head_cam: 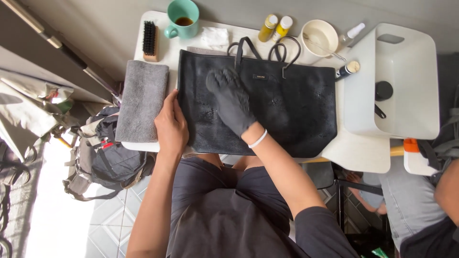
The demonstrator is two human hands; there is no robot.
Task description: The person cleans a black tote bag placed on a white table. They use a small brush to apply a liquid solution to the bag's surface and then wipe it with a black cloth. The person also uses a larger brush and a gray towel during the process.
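Head view, looking straight down: a black leather tote bag point(267, 107) lies flat across the white table point(358, 153), handles pointing away from me. My left hand point(171, 126) is bare and presses on the bag's left edge, fingers curled over it, a narrow grip pinning the bag rather than lifting it. My right hand point(232, 100) wears a dark glove, laid flat on the bag's front panel with fingers spread wide, gripping nothing. A grey folded towel point(142, 99) sits just beside my left hand. At the far edge, a wooden brush point(150, 40), a teal mug point(182, 19), two yellow bottles point(275, 27) and a white bowl point(319, 37). A white tray point(406, 124) sits to the right.
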